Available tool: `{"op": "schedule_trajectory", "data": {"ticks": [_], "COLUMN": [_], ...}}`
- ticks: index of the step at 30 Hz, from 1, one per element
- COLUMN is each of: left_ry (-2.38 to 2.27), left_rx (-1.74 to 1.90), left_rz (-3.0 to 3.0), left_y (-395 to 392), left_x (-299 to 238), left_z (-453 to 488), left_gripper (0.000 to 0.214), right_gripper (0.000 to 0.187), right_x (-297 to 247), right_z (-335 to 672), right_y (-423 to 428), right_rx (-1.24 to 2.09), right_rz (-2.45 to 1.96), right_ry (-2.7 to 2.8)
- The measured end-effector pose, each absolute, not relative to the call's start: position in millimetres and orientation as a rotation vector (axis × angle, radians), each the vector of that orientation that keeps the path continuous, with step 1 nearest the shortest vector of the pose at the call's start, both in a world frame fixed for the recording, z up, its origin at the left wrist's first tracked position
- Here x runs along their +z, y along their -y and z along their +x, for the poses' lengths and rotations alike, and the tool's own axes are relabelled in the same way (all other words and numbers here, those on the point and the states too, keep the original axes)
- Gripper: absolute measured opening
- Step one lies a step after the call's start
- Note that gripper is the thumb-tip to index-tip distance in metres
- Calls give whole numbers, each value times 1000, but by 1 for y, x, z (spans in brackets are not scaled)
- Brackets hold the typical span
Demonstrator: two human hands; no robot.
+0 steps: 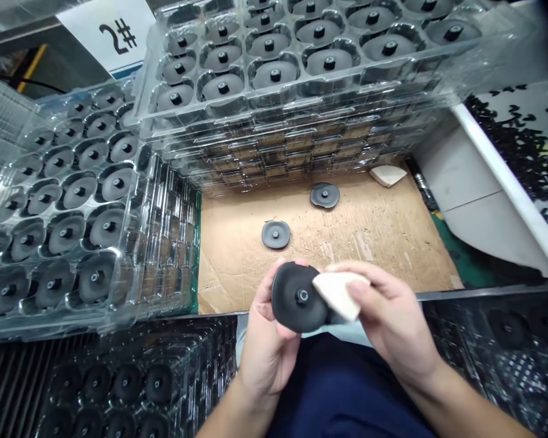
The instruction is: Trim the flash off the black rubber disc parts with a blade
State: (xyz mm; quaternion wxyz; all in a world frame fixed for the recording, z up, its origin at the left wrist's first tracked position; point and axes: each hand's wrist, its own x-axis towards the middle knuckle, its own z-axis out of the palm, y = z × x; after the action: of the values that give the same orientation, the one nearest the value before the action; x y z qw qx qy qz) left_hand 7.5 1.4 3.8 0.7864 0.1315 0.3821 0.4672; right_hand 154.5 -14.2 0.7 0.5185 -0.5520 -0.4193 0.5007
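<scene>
Around me stand big stacks of transparent plastic trays [296, 103], one behind the cardboard and one at my left side [68, 213], and every pocket carries a black disc with a centre stud. Lower, on both sides of my body, are more trays with dark discs [128, 389]. The cardboard sheet [329, 255] lies on the worktop between these stacks, and its left edge meets the tray stack. On the right side a white rim [506, 176] borders a heap of small black parts [516, 140]. On the cardboard lie two loose discs [276, 235] [324, 195], well apart from each other, and a white folded pad [388, 175] near the back edge. Between my hands and these two discs some cardboard is showing, so there is room to move there.

My left hand [267, 347] is curled and holds a black disc [296, 298] from under, with its stud facing up. My right hand [393, 322] is half closed, pinching a white pad [338, 295] against the disc's face, above the near edge of the cardboard.
</scene>
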Motion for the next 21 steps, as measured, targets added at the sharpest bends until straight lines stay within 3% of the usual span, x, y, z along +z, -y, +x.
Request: {"op": "schedule_trajectory", "data": {"ticks": [6,12,15,18,21], "left_ry": [-807,-809,-871,-903,-903], "left_rx": [1008,945,950,962,894], "left_rz": [209,223,279,317,303], "left_y": [3,4,2,3,4], "left_x": [1,6,6,5,8], "left_z": [6,10,5,1,-1], "left_gripper": [51,50,49,52,49], "right_gripper": [19,23,22,21,24], "right_x": [-15,37,47,49,50], "right_z": [180,151,139,135,132], "right_y": [6,13,8,1,-2], "right_rx": [1112,682,752,830,550], "right_rz": [-1445,-1306,-1130,-1165,-1152], "right_ry": [738,1524,1844,1916,1870]}}
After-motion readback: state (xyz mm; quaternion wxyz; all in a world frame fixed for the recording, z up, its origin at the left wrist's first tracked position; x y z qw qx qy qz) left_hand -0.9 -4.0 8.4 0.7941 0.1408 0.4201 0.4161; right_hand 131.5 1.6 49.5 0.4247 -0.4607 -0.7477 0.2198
